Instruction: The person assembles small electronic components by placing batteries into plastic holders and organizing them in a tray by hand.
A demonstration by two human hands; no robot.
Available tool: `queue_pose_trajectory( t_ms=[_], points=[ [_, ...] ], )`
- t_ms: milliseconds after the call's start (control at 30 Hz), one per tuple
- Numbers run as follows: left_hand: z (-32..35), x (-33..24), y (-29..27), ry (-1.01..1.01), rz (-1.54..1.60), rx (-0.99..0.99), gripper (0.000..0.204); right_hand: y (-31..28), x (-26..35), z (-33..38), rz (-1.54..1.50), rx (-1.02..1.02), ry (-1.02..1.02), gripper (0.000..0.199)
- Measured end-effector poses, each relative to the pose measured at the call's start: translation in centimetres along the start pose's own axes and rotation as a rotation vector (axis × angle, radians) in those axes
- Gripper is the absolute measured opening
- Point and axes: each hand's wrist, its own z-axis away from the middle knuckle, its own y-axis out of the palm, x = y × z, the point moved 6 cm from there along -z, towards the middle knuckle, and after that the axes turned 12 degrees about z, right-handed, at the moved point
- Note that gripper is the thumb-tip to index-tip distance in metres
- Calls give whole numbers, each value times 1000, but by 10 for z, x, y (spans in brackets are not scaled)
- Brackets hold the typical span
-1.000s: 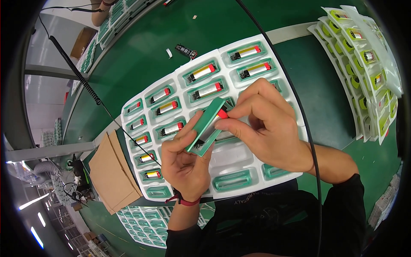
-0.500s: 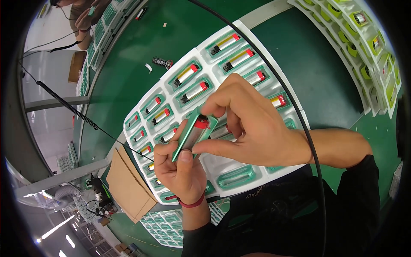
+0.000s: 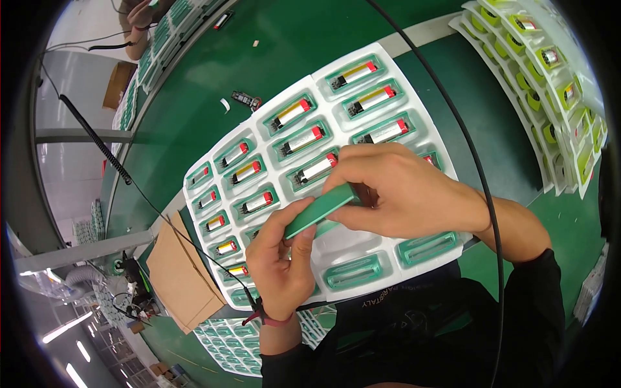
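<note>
Above the white tray [image 3: 317,90], I hold a narrow green plastic case [image 3: 321,211] tilted, one smooth side facing up. My left hand [image 3: 281,265] is closed round its lower left end, thumb along the near edge. At its upper right end, the fingers of my right hand [image 3: 404,194] are closed on it; the fingertips are partly hidden. The inside of the case cannot be seen. In the tray sit several green cases, many with a silver cylindrical battery [image 3: 303,140] with a red end and dark parts. Two near cases, including a see-through green case [image 3: 354,273], hold no battery.
Stacked white trays with yellow-green parts [image 3: 550,97] stand at the right. A black cable [image 3: 466,129] crosses the view; a coiled cord [image 3: 97,139] reaches my left wristband. Brown cardboard [image 3: 184,271] lies left, a small dark part [image 3: 246,99] beyond the tray. Another person's hand [image 3: 140,14] shows far left.
The case has been turned over: the battery with the red end seen in it before is now hidden, and a smooth green side shows. Both hands have turned with it. The view has shifted slightly.
</note>
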Motion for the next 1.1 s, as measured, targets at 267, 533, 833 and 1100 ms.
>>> queue_pose_trajectory(
  t_ms=[267,533,833,1100],
  points=[
    [-3,-10,3,117,-304,202,34,-3,11,5,54,50,-97,21],
    [-2,-11,3,104,-474,281,39,8,16,6,151,-5,-219,24],
    [-10,-19,-2,438,-368,112,61,-9,35,15,385,-373,-406,37],
    [2,-12,-10,614,330,79,36,-9,71,38,480,-680,-727,34]
  ],
)
